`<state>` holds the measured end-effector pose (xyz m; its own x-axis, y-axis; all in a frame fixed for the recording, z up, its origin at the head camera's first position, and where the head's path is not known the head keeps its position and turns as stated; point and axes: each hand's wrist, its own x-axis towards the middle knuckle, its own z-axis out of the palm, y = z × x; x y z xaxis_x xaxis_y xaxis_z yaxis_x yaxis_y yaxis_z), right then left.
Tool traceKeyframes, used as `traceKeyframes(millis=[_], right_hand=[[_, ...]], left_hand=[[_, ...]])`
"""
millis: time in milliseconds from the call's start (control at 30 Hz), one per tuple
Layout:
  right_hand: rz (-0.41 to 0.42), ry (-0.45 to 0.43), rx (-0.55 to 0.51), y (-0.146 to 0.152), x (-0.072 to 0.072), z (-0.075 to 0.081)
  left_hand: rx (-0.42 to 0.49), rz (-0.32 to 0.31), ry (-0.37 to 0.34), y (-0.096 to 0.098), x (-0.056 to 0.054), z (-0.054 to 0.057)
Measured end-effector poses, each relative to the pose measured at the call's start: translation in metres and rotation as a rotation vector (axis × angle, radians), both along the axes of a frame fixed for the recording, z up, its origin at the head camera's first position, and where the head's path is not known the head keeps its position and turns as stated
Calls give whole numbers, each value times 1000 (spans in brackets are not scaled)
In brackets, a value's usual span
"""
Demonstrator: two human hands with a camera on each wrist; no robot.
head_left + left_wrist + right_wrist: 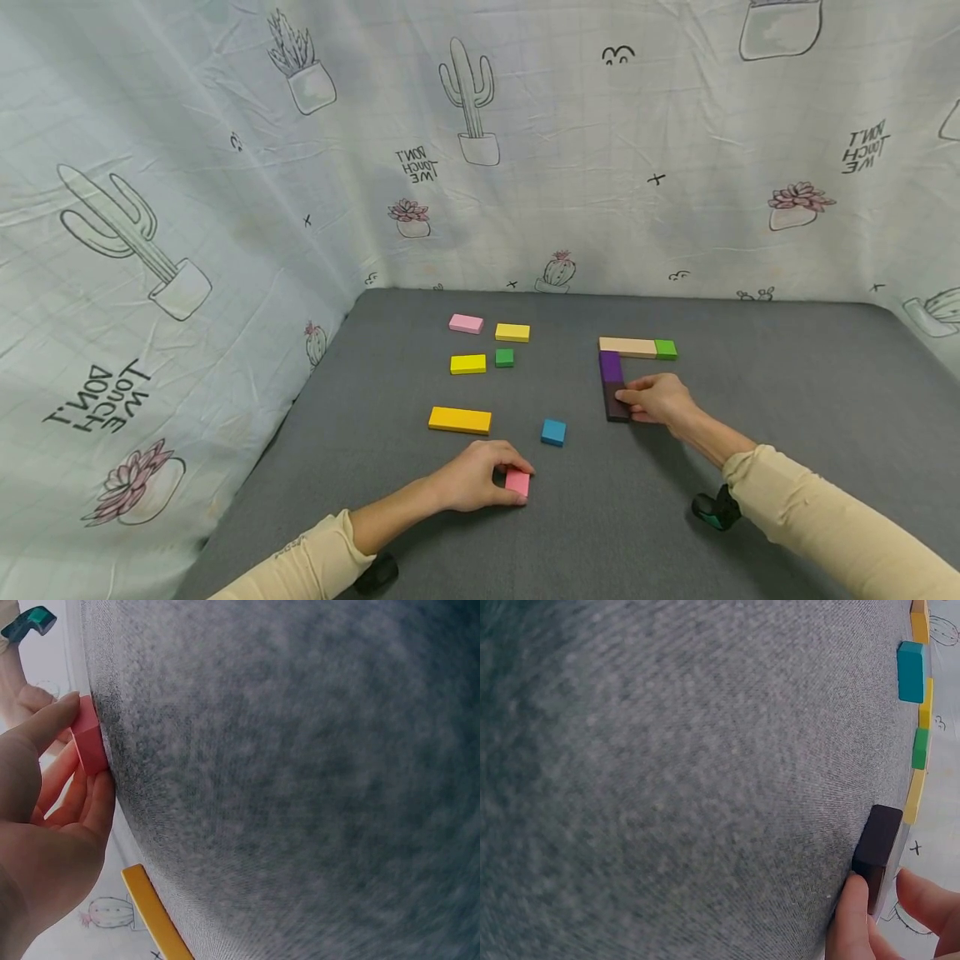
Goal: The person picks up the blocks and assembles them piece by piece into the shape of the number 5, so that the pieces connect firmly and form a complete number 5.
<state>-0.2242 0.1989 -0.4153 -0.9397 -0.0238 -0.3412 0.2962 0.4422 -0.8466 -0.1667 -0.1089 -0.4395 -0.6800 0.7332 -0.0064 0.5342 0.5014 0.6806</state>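
In the head view my left hand [477, 475] pinches a small pink block [517, 482] between thumb and fingers, at the table's near middle. The left wrist view shows the same pink block [90, 739] at the fingertips, against the grey surface. Farther right, my right hand [660, 398] holds a dark brown block [617, 404] by its edges. That block lies end to end with a purple block [611, 365]. Above the purple one, a tan block [627, 347] runs sideways with a light green block [665, 349] at its right end, making an L-shaped corner.
Between the hands lies a blue block [553, 432]. Left of it is a long orange-yellow block [460, 420]. Farther back are two yellow blocks [468, 364], a green block [505, 357] and a light pink block [466, 323]. A printed cloth [525, 208] hangs behind the grey table [787, 400].
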Motion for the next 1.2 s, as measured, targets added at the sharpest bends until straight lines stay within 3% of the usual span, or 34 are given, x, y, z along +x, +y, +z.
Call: traceKeyframes(millis=[400, 867, 1200], right_hand=[[14, 4, 7, 4, -3, 6], [56, 99, -16, 12, -19, 17], [166, 181, -219, -3, -36, 10]], left_hand=[[0, -4, 19, 0, -1, 0], [-15, 0, 19, -1, -1, 0], [-23, -1, 35, 0, -1, 0]])
